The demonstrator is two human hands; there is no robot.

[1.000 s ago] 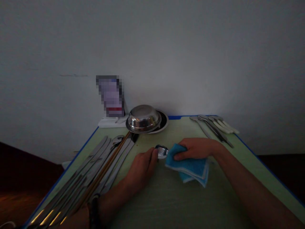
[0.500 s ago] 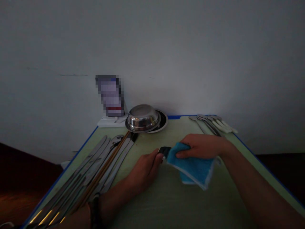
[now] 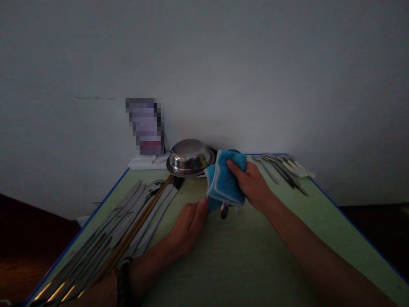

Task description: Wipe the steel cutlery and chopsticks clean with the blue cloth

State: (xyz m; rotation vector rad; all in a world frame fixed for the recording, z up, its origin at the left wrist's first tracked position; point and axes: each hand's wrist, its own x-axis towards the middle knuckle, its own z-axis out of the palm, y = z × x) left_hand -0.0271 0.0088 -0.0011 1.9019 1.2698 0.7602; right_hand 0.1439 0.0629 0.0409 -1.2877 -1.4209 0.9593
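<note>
My right hand (image 3: pixel 252 181) is closed around a blue cloth (image 3: pixel 228 177) with white edging, its thumb pressed on the folded top. Just left of it, my left hand (image 3: pixel 190 224) is closed on what appears to be a spoon. The spoon's rounded, shiny end (image 3: pixel 224 211) pokes out beneath the cloth; the cloth and fingers hide the rest. Both hands are over the middle of the pale green table (image 3: pixel 223 264).
Knives and spoons (image 3: pixel 128 221) and wooden chopsticks (image 3: pixel 145 213) lie in a row at left. An upturned metal bowl (image 3: pixel 191 155) sits at the back near a propped, blurred-out phone (image 3: pixel 148 128). Several spoons (image 3: pixel 281 168) and white-handled utensils (image 3: pixel 297 167) lie back right.
My right hand has moved left and up with the cloth, which now covers more of the spoon. My left hand has shifted slightly left; the spoon's end now shows below the cloth.
</note>
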